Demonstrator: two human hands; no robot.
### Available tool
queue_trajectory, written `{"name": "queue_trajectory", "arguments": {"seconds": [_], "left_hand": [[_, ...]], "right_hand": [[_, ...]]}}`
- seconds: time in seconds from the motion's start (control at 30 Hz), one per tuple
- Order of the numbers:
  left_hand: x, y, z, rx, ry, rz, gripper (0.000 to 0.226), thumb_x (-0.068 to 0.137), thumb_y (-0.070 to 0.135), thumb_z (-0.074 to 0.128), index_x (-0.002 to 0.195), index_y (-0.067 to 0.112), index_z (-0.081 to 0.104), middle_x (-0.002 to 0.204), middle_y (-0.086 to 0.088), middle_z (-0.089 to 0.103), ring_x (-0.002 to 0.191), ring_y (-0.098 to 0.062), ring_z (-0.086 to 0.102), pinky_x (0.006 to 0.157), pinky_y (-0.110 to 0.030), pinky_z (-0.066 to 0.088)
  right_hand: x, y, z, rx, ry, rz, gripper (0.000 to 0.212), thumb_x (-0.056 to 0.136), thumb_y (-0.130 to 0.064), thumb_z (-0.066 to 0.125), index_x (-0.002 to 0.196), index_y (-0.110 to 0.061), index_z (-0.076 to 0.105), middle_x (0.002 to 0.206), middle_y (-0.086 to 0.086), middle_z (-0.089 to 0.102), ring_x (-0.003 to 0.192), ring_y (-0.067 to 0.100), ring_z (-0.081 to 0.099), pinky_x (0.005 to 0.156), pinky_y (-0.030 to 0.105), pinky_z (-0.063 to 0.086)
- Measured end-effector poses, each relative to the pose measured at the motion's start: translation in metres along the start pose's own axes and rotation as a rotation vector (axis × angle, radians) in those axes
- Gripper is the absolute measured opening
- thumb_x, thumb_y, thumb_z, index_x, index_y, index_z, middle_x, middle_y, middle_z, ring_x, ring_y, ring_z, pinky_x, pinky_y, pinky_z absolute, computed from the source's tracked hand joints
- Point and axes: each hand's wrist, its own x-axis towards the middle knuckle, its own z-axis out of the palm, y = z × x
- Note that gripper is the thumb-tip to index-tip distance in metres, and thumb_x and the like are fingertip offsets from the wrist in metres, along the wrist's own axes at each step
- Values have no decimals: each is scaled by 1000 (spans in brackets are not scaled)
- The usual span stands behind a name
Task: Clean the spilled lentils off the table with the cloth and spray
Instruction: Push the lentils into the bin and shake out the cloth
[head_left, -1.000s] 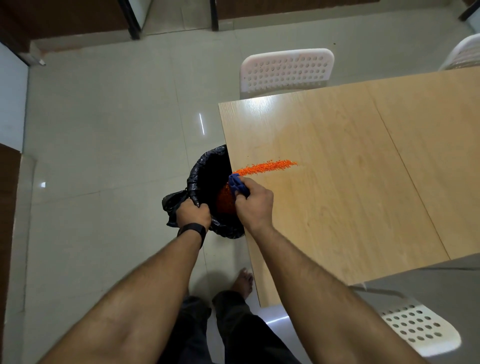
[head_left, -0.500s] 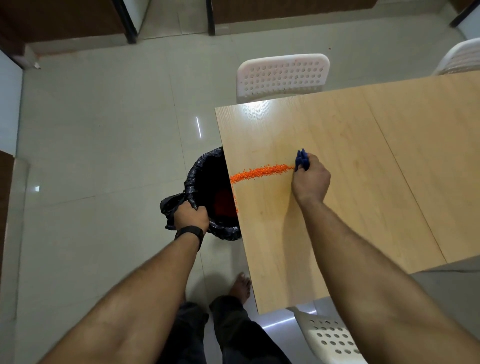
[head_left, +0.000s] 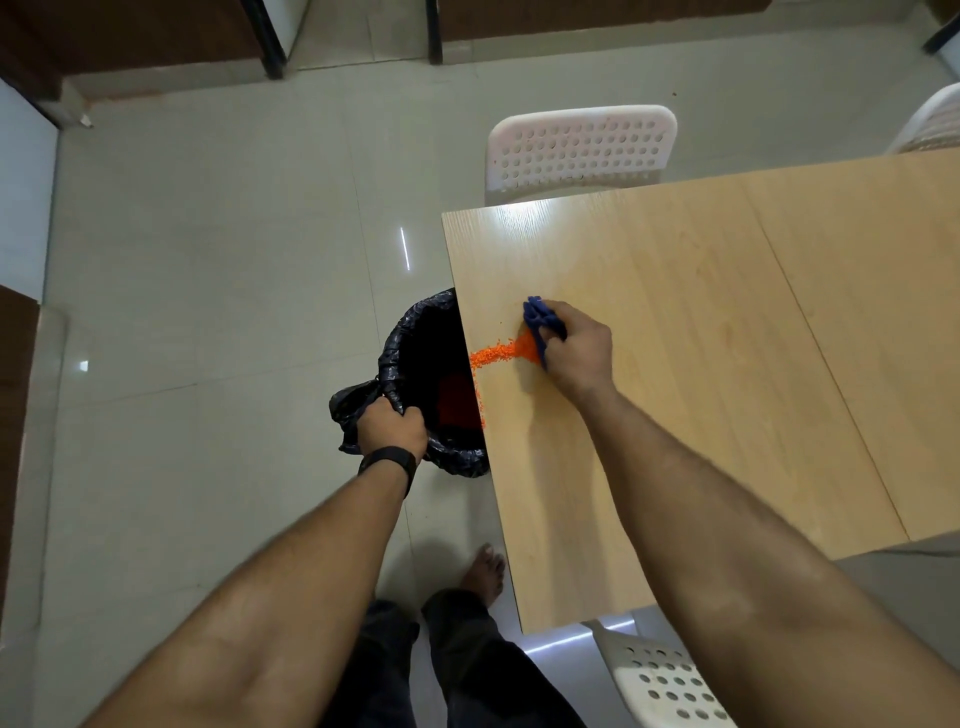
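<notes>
A short streak of orange lentils (head_left: 497, 353) lies on the light wooden table (head_left: 701, 364) by its left edge. My right hand (head_left: 576, 351) grips a bunched blue cloth (head_left: 540, 322) pressed against the right end of the streak. Below the table edge stands a bin lined with a black bag (head_left: 415, 338), with orange lentils inside it. My left hand (head_left: 392, 426) grips the bag's rim. No spray bottle is in view.
A white perforated chair (head_left: 579, 148) stands at the table's far side, another (head_left: 660, 680) at the near corner, and a third (head_left: 930, 124) at the far right. My bare foot (head_left: 485, 569) is on the tiled floor beside the table.
My right hand has dragged the cloth leftward along the streak toward the table edge, and the streak is now shorter. My left hand still holds the bag rim.
</notes>
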Motion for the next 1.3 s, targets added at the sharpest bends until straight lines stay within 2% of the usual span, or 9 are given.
{"name": "queue_trajectory", "arguments": {"seconds": [0.2,0.33,0.5,0.6,0.87,1.07,1.13,1.23,1.3], "left_hand": [[1,0,1,12,11,-3,26,93,8,62,71,9,49,77,-8,56,78,-31,55,71,-33,42],[7,-2,-1,30,2,11,11,91,11,63,84,5,58,87,-13,62,81,-31,58,74,-34,47],[11,-5,0,27,0,21,11,92,12,63,88,2,61,88,-14,64,82,-32,60,75,-35,49],[11,-3,1,28,5,19,11,92,11,62,85,4,59,86,-13,62,80,-31,58,74,-34,48],[9,-7,4,4,12,15,10,92,11,63,90,1,64,86,-11,63,79,-28,57,75,-31,46],[4,-12,6,2,-8,21,8,92,10,63,91,2,63,87,-10,62,82,-30,58,75,-31,45],[2,-14,7,2,-11,26,11,92,11,64,94,0,65,87,-10,62,82,-29,58,76,-31,46],[1,-15,7,16,-14,33,12,93,11,64,94,-2,65,87,-11,61,81,-29,57,76,-32,46],[-1,-15,8,16,-17,40,12,93,11,64,94,-1,65,87,-11,61,82,-29,57,76,-32,46]], "right_hand": [[-16,-17,27,10,-216,-130,41,93,3,61,125,-18,76,112,-5,76,104,8,68,93,18,52],[-18,-21,18,37,-148,-195,40,92,6,62,123,-15,76,107,-11,74,98,-13,64,89,9,45],[11,-4,-7,-114,43,-125,39,95,-10,59,128,-24,73,117,-7,75,109,14,67,97,32,54],[28,0,0,-229,16,-49,42,98,-11,57,136,-26,69,127,-3,73,115,20,65,95,30,50],[8,-28,38,-271,-292,-241,42,87,-10,63,126,-16,75,113,7,76,104,24,65,85,27,47],[-20,-26,28,-397,-496,-349,47,91,-3,64,133,-22,71,116,5,70,105,21,56,88,32,45],[-27,-24,19,-324,-398,-389,49,88,2,63,131,-20,73,118,1,73,105,12,57,89,28,44],[-39,-18,5,-113,-106,-265,44,89,8,60,126,-11,75,116,-8,72,100,-16,56,91,8,43],[-50,-11,2,-106,24,-143,44,92,6,57,128,-14,74,119,-7,73,106,-12,60,93,6,42]]}}
